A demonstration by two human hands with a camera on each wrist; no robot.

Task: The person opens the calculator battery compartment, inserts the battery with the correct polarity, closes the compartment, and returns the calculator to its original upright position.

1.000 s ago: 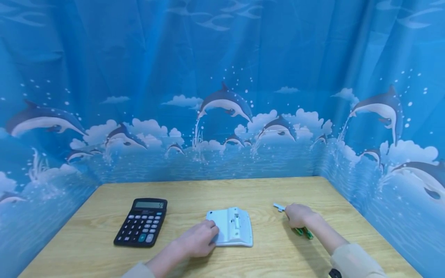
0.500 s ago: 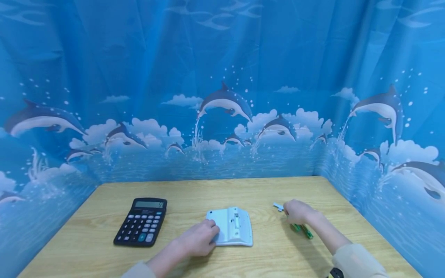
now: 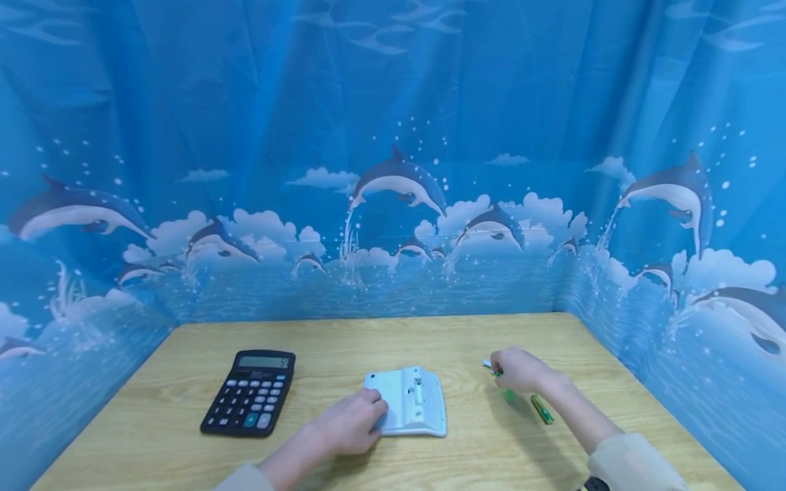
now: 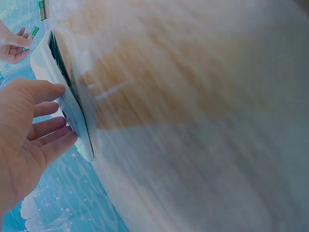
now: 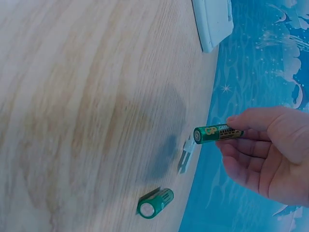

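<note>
A pale blue-white device (image 3: 396, 402) lies back side up on the table, with a narrow battery slot (image 3: 419, 392) along its raised ridge. At its left edge is my left hand (image 3: 346, 419), gripping the edge with thumb and fingers (image 4: 60, 140). My right hand (image 3: 520, 372) pinches a green GP battery (image 5: 217, 134) between thumb and fingers, above the table. A second green battery (image 3: 542, 409) lies below that hand. Partly covered by the right hand in the head view, a small pale blue battery cover (image 5: 187, 153) lies on the wood.
A black desk calculator (image 3: 250, 392) lies at the left of the wooden table (image 3: 344, 341). A blue dolphin-print curtain (image 3: 393, 286) encloses the back and both sides.
My right hand has shifted slightly left and lifted one of the two green batteries. The other battery stays behind. My left hand and the device have not moved.
</note>
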